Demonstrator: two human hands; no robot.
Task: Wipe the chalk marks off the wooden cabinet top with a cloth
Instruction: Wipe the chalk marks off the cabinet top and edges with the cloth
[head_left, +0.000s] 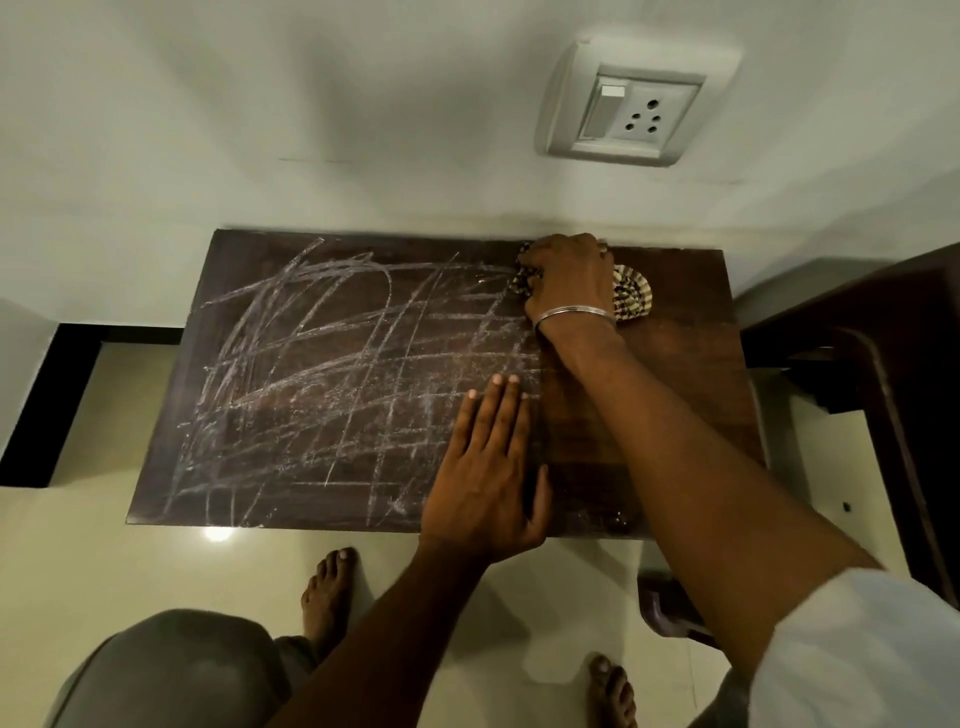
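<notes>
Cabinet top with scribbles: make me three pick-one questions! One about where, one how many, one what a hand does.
1. Where on the cabinet top is the cloth? A near left corner; B far right corner, by the wall; C middle.
2. How many bare feet show on the floor? A none; B one; C two.
3. What is the left hand doing? A lying flat, fingers straight; B holding chalk; C making a fist.
Answers: B, the right hand grips it there; C, one each side; A, fingers lie straight on the chalk marks.
</notes>
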